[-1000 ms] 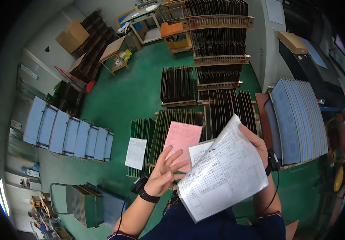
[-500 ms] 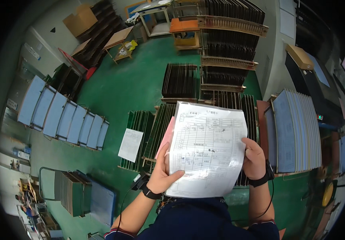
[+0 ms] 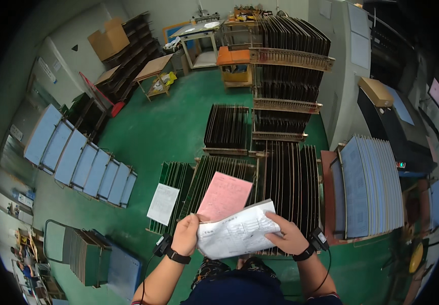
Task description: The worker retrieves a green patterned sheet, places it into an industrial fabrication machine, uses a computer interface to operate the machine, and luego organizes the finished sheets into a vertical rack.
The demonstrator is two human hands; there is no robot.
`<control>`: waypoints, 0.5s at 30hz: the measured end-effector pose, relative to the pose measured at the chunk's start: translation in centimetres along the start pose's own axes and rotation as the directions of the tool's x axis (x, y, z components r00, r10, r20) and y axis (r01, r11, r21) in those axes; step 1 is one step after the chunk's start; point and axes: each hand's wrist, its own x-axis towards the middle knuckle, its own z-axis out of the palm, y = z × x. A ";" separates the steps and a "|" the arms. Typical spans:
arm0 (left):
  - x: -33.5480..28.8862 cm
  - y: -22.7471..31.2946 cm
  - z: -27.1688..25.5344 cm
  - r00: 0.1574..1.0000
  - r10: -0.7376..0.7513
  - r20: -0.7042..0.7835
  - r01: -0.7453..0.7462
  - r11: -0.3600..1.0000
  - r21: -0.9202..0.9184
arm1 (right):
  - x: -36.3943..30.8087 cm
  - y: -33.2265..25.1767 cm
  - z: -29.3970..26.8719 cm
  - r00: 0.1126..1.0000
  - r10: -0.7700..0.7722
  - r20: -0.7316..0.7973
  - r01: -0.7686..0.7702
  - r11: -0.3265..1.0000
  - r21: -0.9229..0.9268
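Observation:
A printed white form in a glossy clear sleeve (image 3: 237,235) is held low in front of my body, tilted and folded or curled at its upper edge. My left hand (image 3: 185,235) is closed on its left edge. At the right edge, my right hand (image 3: 288,236) grips it between thumb and fingers. Just beyond it, a pink printed sheet (image 3: 225,195) lies on a rack of upright green panels (image 3: 194,178), its lower edge partly covered by the form. Another white sheet (image 3: 163,204) rests on the smaller green-panel rack to the left.
Dark upright panels fill a rack (image 3: 290,183) right of the pink sheet and a tall rack behind. Blue-faced panels stand at right (image 3: 377,188) and left (image 3: 79,155). A blue board cart (image 3: 123,267) is lower left. Wooden tables (image 3: 153,67) stand far back.
The form has come down toward my body and tilted, uncovering the pink sheet and racks behind. Both hands have moved lower and closer together. The view has tilted up slightly.

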 end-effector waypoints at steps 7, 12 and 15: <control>0.4 0.9 0.5 0.956 -0.235 0.173 0.273 0.931 -0.243 | 0.5 1.2 2.2 0.995 0.041 -0.090 -0.015 0.961 0.275; -1.5 0.1 -0.1 0.945 -0.065 0.320 0.163 0.943 -0.291 | 0.1 1.6 2.1 0.980 0.061 -0.192 0.019 0.922 0.388; -2.7 0.2 -1.3 0.912 -0.088 0.402 0.218 0.932 -0.291 | 0.1 1.2 2.0 0.974 0.015 -0.225 0.027 0.983 0.181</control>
